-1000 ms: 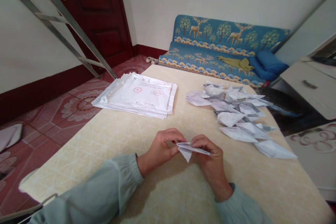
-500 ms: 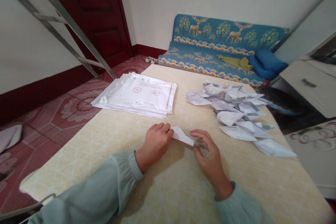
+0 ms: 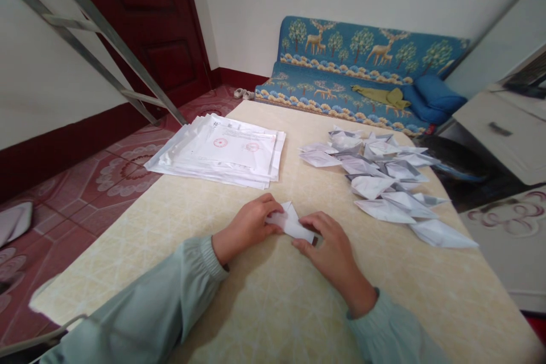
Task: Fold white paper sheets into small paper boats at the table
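Observation:
A small folded piece of white paper [image 3: 294, 226], with a pointed flap at its far edge, is between my hands over the table. My left hand [image 3: 251, 224] grips its left end between thumb and fingers. At the right end, my right hand [image 3: 330, 244] has its thumb at the near edge and its fingers at the far edge, closed around the paper. To the right lies a spread of folded paper boats [image 3: 386, 209], overlapping one another. A stack of white paper sheets [image 3: 243, 151], the top one with red stamps, lies beyond my left hand.
The table [image 3: 273, 307] has a pale yellow patterned cover. Behind it stands a blue sofa [image 3: 336, 77] with a deer print. A metal ladder [image 3: 106, 40] leans at the left by a dark red door [image 3: 157, 23]. A pale cabinet [image 3: 503, 131] stands at the right.
My right hand has moved left, its fingers now on the paper's right end. My left hand has turned so its thumb shows on the near side. The view has shifted slightly.

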A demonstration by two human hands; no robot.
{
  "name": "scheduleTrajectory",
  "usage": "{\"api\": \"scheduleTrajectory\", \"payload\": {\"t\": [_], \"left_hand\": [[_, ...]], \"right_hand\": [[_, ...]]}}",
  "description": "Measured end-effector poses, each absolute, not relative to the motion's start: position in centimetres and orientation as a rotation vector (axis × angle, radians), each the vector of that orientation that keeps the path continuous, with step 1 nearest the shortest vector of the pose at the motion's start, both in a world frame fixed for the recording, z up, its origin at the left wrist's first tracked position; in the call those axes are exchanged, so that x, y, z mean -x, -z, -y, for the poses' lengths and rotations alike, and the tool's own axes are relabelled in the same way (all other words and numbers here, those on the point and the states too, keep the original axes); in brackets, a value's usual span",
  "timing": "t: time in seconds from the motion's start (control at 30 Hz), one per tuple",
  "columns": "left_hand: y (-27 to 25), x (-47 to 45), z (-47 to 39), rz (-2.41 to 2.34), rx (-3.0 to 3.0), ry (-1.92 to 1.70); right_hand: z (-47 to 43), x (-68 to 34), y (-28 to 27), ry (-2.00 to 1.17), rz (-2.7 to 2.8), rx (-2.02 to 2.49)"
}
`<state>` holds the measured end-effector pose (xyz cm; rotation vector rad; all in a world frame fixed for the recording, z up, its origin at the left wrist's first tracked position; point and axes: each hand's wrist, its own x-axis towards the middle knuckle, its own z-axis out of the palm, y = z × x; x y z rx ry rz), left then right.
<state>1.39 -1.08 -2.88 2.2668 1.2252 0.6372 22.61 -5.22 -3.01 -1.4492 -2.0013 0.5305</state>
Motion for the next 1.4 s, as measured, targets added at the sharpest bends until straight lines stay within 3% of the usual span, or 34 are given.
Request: {"api": "scheduleTrajectory", "payload": {"t": [0.27, 0.6, 1.03, 1.4], "left_hand": [[3.0, -0.4, -0.6, -1.078, -2.360, -0.590], [2.2, 0.0, 1.2, -0.973, -2.586, -0.511], [2.5, 0.6, 1.5, -1.013, -2.664, -0.528], [3.2, 0.3, 1.7, -1.053, -2.704, -0.608]], "right_hand": [[4.8, -22.3, 3.5, -0.449, 2.083, 1.510], [6.1, -23.9, 3.4, -0.267, 2.295, 0.966], [6.1, -23.8, 3.8, -0.266, 2.256, 1.081], [7.3, -22.5, 4.4, 0.022, 2.320, 1.327]]}}
